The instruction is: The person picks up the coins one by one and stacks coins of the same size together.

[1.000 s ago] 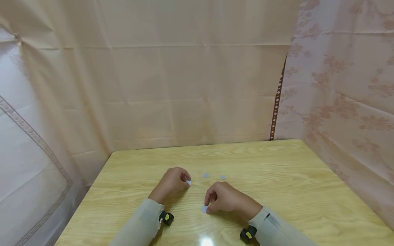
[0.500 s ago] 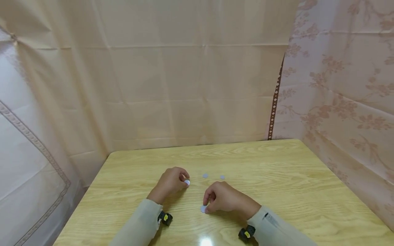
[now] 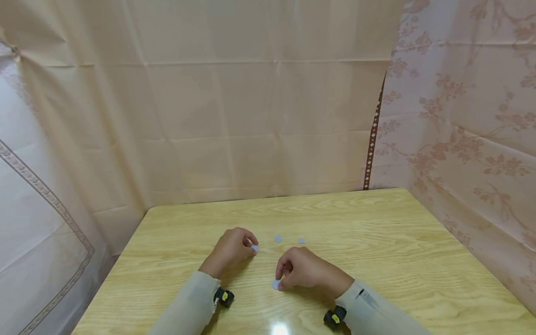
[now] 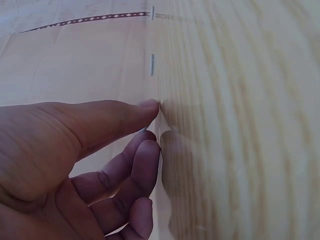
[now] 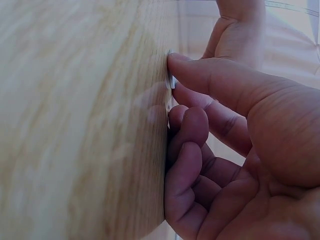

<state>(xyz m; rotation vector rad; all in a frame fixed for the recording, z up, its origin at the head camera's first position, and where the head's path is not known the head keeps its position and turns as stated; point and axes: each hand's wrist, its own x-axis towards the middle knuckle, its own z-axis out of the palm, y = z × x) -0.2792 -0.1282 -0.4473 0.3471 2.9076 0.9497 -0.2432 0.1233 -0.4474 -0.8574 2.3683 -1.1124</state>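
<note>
My left hand (image 3: 233,244) pinches a small pale round disc (image 3: 255,249) between thumb and fingers, low over the wooden table. Nearer the front, my right hand (image 3: 305,270) holds a similar disc (image 3: 275,284) by its edge at the table surface. The right wrist view catches that disc (image 5: 172,82) edge-on between thumb and index finger, the other fingers curled against the tabletop. Two more pale discs lie flat beyond the hands, one (image 3: 278,238) right of the left hand and the other (image 3: 301,241) behind the right hand. In the left wrist view, the left hand's disc is mostly hidden.
The wood-grain table (image 3: 368,218) reaches back to a beige cloth curtain (image 3: 259,116). A flowered cloth (image 3: 469,116) hangs along the right, and a whitish cloth (image 3: 37,242) along the left. Black wrist cameras sit at both cuffs.
Both hands keep nearly the same places and grips. The whole head view has shifted slightly, and the left hand's disc shines less than half a second ago.
</note>
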